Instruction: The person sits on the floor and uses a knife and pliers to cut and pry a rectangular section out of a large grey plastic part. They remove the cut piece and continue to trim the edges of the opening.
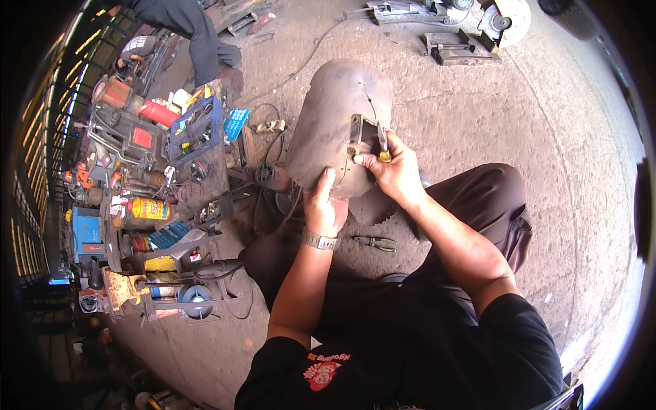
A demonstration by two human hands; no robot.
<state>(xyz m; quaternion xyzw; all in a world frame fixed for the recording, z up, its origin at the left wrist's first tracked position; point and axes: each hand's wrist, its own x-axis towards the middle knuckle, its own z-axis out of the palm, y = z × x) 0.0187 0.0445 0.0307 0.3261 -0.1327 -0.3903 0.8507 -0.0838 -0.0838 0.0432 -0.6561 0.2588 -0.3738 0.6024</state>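
A grey-brown sheet-metal cylinder (328, 109) is held up in front of me, with a seam and a rectangular cut-out in its side. My left hand (325, 210) grips its near lower rim, thumb on the outer wall, the other fingers mostly hidden behind. My right hand (400, 174) is closed at the cut-out, pinching a small tool (384, 145) with a flat metal shaft and a yellow part; its exact kind is unclear. A small brass-coloured piece (352, 150) sits on the edge of the cut-out, beside my right thumb. Below, pliers (376, 243) lie on the floor.
To the left, a low bench is crowded with a blue tool case (196, 130), a yellow can (150, 208) and a dark case (126, 130). Another person's leg (199, 48) is at the upper left. A cut-off machine (504, 24) stands far right. A cable (311, 61) crosses the floor.
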